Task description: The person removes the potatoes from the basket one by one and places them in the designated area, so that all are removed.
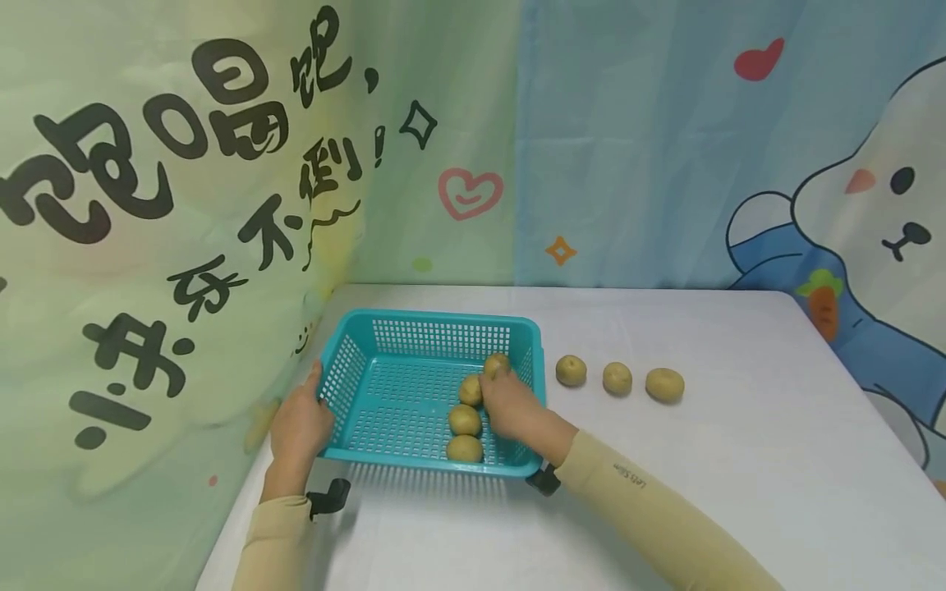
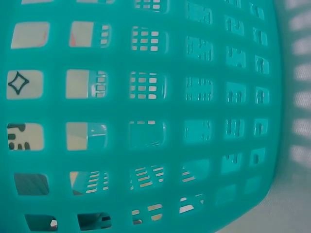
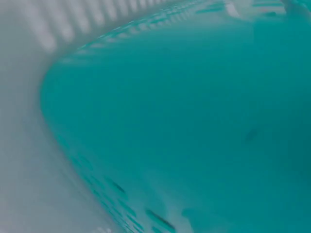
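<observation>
A turquoise plastic basket (image 1: 436,315) with perforated walls stands on the white table. My left hand (image 1: 299,427) grips its left rim; some of those fingers are hidden. Inside the basket's right part, my right hand (image 1: 512,406) holds a potato (image 1: 497,363), which its fingers partly cover. Close by the same hand lies a second potato (image 1: 470,389), with a potato (image 1: 465,419) and another potato (image 1: 465,449) lined up towards the near wall. The left wrist view is filled by the basket's holed wall (image 2: 170,111); the right wrist view shows a blurred turquoise wall (image 3: 160,111).
Right of the basket, a potato (image 1: 571,370), a middle potato (image 1: 617,378) and a longer potato (image 1: 665,385) lie in a row on the white table (image 1: 702,484). A printed curtain (image 1: 628,148) hangs behind and along the left side.
</observation>
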